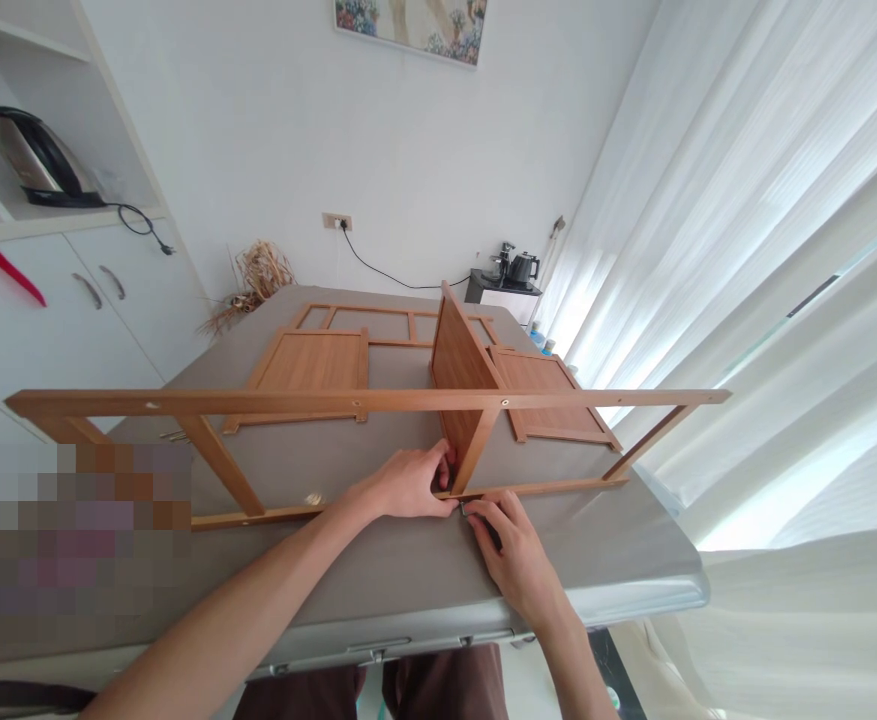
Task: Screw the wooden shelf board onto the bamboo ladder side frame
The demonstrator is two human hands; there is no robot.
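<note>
A long wooden ladder-like frame [280,402] stands on its side across the table. Behind it, an upright wooden panel [462,345] meets the frame's middle crossbar [479,450]. My left hand [408,483] is closed around the lower rail at that joint, its fingers behind the rail against the panel's lower corner. Just right of it, my right hand [509,545] pinches a small metal piece [463,508] that looks like a hex key, held at the rail's near side. My fingers partly cover its tip and the hole there.
Flat wooden panels lie behind the frame, one at left [318,365] and one at right [550,395]. A second wooden frame [378,323] lies at the far end of the grey-covered table [603,545]. Small metal rods [174,436] lie at left. White curtains [783,250] hang at right.
</note>
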